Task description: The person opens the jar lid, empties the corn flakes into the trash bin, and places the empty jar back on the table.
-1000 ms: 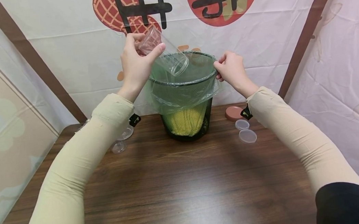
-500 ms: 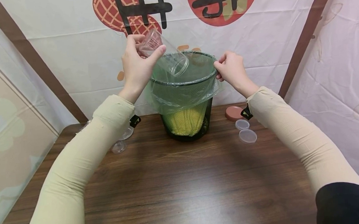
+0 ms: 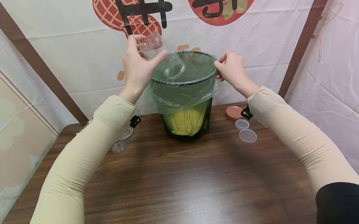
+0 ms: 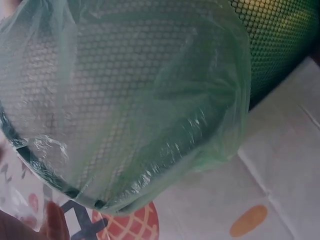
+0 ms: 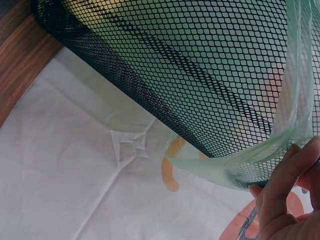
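Observation:
A clear plastic jar [image 3: 174, 62], blurred and tilted mouth-down to the right, is at the mouth of a black mesh bin [image 3: 210, 115]. Beside the jar's base, my left hand [image 3: 137, 66] has its thumb and fingers spread apart. In the left wrist view only part of that hand [image 4: 56, 222] shows, below the bin's rim. A thin green bag [image 3: 178, 100] lines the bin and hangs over its rim. At the right side of the rim my right hand [image 3: 230, 69] pinches the bag; the right wrist view shows its fingers [image 5: 277, 195] curled there.
Right of the bin lie a reddish lid [image 3: 233, 112] and two translucent lids [image 3: 248, 136]. Clear round pieces [image 3: 119, 147] lie at the left, partly behind the left sleeve. Something yellow [image 3: 186, 122] shows through the bin's mesh. A printed cloth [image 3: 97, 76] hangs behind the wooden table [image 3: 183, 180].
The jar has slipped down and left from between my left thumb and fingers, which have spread a little and let it go. My right hand stays at the rim.

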`<act>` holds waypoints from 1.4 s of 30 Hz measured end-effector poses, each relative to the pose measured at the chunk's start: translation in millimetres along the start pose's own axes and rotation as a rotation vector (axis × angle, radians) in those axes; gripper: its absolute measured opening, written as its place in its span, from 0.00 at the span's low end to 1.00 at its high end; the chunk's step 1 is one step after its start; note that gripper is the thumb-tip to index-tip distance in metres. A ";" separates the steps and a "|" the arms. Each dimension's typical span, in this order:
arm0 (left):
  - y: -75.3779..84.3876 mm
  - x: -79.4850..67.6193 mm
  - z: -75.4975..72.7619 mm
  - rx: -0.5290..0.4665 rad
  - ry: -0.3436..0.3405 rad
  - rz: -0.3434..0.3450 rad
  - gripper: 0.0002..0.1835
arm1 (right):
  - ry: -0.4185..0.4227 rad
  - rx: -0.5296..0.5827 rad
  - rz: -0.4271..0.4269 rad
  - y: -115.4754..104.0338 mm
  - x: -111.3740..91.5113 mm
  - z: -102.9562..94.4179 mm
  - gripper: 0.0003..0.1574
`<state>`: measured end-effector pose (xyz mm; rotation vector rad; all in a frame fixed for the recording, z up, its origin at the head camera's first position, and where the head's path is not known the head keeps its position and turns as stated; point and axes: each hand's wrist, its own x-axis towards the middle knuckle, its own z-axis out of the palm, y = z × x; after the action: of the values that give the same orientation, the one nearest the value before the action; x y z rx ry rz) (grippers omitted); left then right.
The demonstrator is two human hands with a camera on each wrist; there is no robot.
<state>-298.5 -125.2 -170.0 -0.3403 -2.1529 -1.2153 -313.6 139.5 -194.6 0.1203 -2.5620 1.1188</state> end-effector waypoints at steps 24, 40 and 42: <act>-2.7 -0.9 1.8 0.057 0.036 0.051 0.36 | -0.006 -0.002 -0.001 0.0 0.3 1.1 0.06; -1.5 -2.3 2.3 -0.007 0.054 0.034 0.36 | -0.003 -0.002 -0.002 0.0 -0.2 0.8 0.06; -1.3 -2.2 2.4 -0.053 0.056 0.015 0.35 | -0.002 -0.003 -0.002 -0.2 -0.3 0.6 0.06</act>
<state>-298.3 -123.7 -173.2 -0.3398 -2.0703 -1.2604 -313.5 138.9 -194.9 0.1234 -2.5646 1.1153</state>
